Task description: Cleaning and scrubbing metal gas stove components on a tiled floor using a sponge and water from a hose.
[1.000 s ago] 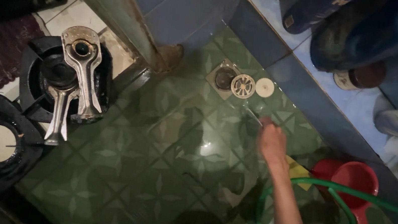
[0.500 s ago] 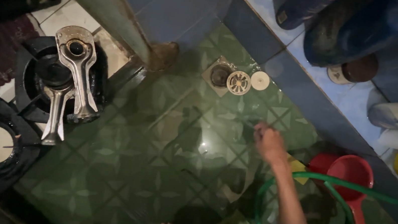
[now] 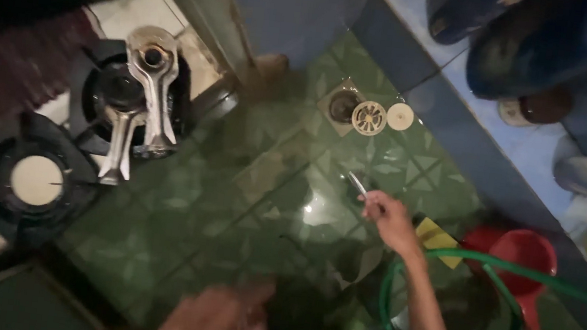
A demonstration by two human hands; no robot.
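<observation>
Over a wet green tiled floor (image 3: 258,205), the right hand (image 3: 392,220) reaches out from the lower right, arm running down toward 5 o'clock. Its fingers are pinched together on a thin, pale stick-like tool (image 3: 357,183), which points up and away toward 11 o'clock; what kind of tool it is cannot be made out. The tool's tip hangs above the floor, apart from the drain.

At 12 o'clock from that hand lies the open floor drain (image 3: 344,105), with its round slotted drain cover (image 3: 369,118) taken off and lying just beside it, and a small white round cap (image 3: 399,116) touching or nearly touching the cover on the far side.

The left hand (image 3: 215,319) shows at the bottom edge, at about 7 o'clock from the right one, blurred; it seems loosely open with nothing in it, though the blur leaves that unsure.

Just at 4 o'clock from the right hand lies a yellow sponge (image 3: 438,241), partly under a green hose (image 3: 511,274) that loops around a dark basin (image 3: 468,321). A red dipper (image 3: 526,262) with a long handle sits beside the basin at 3 o'clock.

Well apart, at 9 o'clock, two black stove burner frames stand by the doorway: the nearer burner frame (image 3: 126,96) carries two metal burner pipes (image 3: 150,88), and the farther burner frame (image 3: 30,181) holds a pale round disc. A blue tiled ledge (image 3: 505,146) runs along the upper right, with containers on it.
</observation>
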